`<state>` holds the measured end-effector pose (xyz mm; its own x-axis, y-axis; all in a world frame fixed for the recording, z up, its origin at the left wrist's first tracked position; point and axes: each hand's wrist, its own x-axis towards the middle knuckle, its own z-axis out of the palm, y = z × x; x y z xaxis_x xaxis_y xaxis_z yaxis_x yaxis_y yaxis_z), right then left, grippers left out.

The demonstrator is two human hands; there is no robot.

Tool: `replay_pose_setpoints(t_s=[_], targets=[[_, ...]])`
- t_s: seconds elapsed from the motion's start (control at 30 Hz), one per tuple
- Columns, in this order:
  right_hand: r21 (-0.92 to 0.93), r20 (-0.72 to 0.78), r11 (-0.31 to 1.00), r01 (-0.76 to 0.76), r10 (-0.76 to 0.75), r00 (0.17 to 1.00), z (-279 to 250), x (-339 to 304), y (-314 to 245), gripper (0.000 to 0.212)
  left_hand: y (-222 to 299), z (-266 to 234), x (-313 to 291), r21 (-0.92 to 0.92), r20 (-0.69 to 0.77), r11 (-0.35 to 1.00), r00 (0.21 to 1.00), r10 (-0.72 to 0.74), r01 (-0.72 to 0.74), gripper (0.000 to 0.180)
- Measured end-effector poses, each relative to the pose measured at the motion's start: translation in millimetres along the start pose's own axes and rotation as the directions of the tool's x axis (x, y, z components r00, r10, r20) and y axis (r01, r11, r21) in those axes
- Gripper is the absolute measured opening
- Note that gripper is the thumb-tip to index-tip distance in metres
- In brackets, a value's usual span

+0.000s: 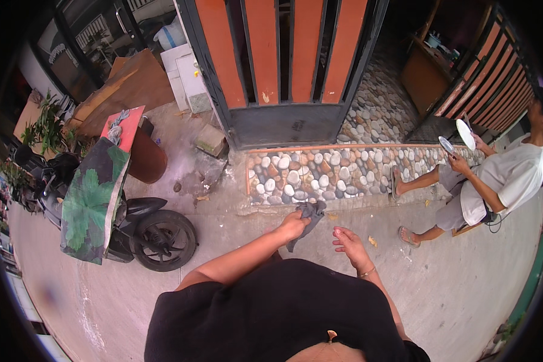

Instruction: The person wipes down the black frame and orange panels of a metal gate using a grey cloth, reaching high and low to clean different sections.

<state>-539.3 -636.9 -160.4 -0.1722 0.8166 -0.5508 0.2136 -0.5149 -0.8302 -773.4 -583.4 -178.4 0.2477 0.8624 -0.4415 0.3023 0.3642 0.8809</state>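
We're looking straight down past a black shirt (271,314) at the concrete floor (452,283), and both of our hands are out in the middle of the frame. The left hand (293,225) is clamped around a dark grey cloth (308,215); we see the fabric bunched above the fist and one end hanging down just below it, right at centre frame. The right hand (348,242) sits just to the right of the cloth, not touching it, fingers loosely apart and holding nothing, with a thin bracelet (367,273) at the wrist.

Just above the hands runs a band of rounded pebble paving (320,172), and above that, at top centre, an orange and dark metal gate (283,54). On the left of the frame stands a parked scooter (145,235), its front wheel toward us, with a leaf-printed green cover (90,205) draped over it. Potted plants (42,130) crowd the far left edge.

On the right of the frame a seated person (495,181) in a light shirt, wearing sandals, holds a round white plate-like object (464,134) in raised hands, well apart from ours. A dry leaf (372,241) lies on the floor just right of our right hand.
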Motion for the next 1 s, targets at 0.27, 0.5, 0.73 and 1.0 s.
replay_pose_setpoints(t_s=[0.27, 0.5, 0.73, 1.0], targets=[[0.435, 0.029, 0.900, -0.017, 0.005, 1.000, 40.5, -25.4, -8.6, 0.070, 30.5, 27.0, -38.0, -0.527, 0.548, 0.774, 0.837, -0.006, 0.350, 0.051], [0.848, -0.116, 0.523, 0.086, 0.024, 0.993, 44.2, -26.5, 18.5, 0.033, 53.7, 26.3, -42.3, -0.164, 0.797, 0.946, 0.602, -0.039, 0.278, 0.075], [0.582, -0.502, 0.800, 0.146, 0.212, 0.839, 4.0, -65.0, 107.4, 0.036, -7.1, -32.4, -43.9, -0.073, 0.508, 0.976, 0.850, -0.139, 0.203, 0.057], [0.273, -0.647, 0.617, -0.738, 0.685, 0.334, 17.8, -232.9, 393.9, 0.052, -114.5, -127.6, -62.5, 0.029, 0.079, 0.899, 0.896, -0.437, 0.436, 0.037]])
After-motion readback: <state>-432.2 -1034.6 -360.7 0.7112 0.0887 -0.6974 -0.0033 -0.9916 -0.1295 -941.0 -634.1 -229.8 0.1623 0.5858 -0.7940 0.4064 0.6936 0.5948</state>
